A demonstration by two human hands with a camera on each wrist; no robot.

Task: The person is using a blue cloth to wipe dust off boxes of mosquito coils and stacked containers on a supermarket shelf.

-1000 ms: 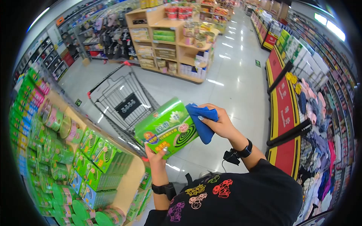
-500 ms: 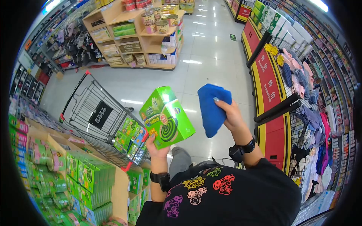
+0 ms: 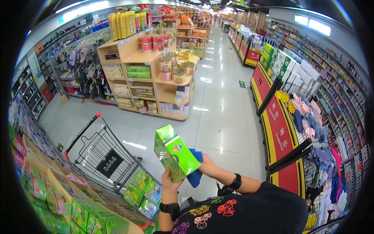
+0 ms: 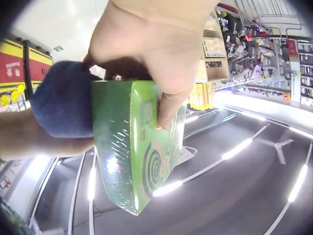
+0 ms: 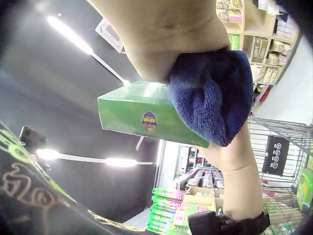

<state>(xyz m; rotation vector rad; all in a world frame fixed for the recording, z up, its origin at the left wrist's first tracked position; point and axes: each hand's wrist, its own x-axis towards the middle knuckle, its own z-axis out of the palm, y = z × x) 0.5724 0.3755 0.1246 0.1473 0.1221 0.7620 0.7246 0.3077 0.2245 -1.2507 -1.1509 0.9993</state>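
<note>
A green mosquito coil box [image 3: 182, 156] in shiny wrap is tilted in front of my body in the head view. My left hand [image 3: 170, 182] grips it low on one side; in the left wrist view the thumb lies over the face with the coil picture. A blue cloth [image 3: 196, 178] is in my right hand [image 3: 209, 167], against the box's right end. The right wrist view shows the terry cloth [image 5: 212, 95] bunched over that hand's fingers, which it hides, and overlapping the green box [image 5: 142, 115].
To the left stands a wire shopping cart [image 3: 91, 150] with several green boxes [image 3: 142, 189] inside. Stacked green packs [image 3: 83, 214] fill a wooden shelf at lower left. A wooden display [image 3: 128, 64] is ahead, and red promotion bins [image 3: 277, 130] line the right of the aisle.
The box has turned so its narrow side faces up. The right hand with the cloth came away from the box, then returned to its right end. The head view has shifted over the cart.
</note>
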